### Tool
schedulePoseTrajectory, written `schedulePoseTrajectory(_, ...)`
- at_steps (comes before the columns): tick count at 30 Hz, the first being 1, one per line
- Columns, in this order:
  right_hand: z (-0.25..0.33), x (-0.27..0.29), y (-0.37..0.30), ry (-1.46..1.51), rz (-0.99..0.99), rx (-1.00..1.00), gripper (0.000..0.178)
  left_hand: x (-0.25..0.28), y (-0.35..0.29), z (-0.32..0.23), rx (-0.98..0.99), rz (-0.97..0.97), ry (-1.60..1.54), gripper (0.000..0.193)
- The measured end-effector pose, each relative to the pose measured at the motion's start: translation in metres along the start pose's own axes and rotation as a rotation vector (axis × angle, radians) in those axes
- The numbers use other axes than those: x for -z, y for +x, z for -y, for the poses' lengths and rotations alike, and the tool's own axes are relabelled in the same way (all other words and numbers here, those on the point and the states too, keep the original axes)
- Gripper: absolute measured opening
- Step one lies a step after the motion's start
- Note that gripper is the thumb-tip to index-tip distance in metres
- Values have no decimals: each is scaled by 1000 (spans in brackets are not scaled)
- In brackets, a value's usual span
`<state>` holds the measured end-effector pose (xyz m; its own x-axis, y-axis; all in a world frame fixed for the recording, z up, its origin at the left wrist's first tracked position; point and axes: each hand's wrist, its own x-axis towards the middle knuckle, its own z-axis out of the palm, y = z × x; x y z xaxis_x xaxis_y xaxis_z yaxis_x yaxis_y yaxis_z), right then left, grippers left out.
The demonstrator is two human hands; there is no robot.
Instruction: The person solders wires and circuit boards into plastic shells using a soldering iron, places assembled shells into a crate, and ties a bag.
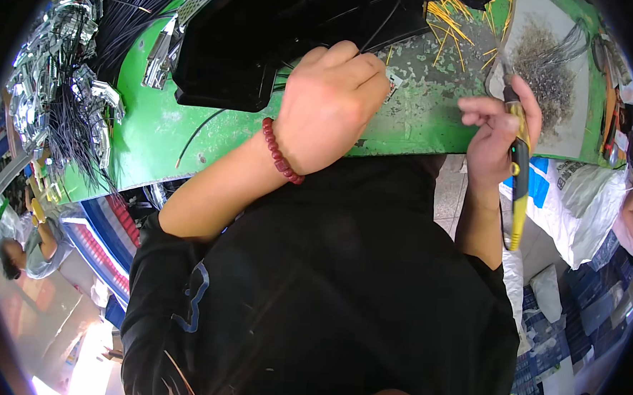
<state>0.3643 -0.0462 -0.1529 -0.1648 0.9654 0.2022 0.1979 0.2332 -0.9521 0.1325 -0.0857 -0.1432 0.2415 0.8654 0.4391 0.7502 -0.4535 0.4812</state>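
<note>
My left hand [328, 105], with a dark red bead bracelet [282, 151] on its wrist, is closed at the near edge of a large black plastic housing [227, 57]. A thin black wire [384, 24] runs up from its curled fingers; the fingertips are hidden. Off to the right, my right hand [497, 132] grips a yellow and black soldering iron [521, 179]. The iron stands nearly upright in the picture, its tip end toward a pale sheet [559, 135] strewn with dark crumbs.
Yellow wires [451, 22] lie on the worn green table [144, 135] beyond my hands. Shiny metal pieces with black leads [86, 92] are heaped at the left, beside a black wire bundle [128, 27]. White bags [580, 211] hang at the right. Another person [38, 247] is far left.
</note>
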Motion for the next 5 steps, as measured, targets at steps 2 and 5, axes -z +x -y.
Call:
schedulePoseTrajectory(2,-3,7,-5,21,38,-94,83,-2,1,0,-13,37,70,15)
schedulePoseTrajectory(5,-8,10,-19,152,49,-114,93,1,3,2,-12,118,108,16)
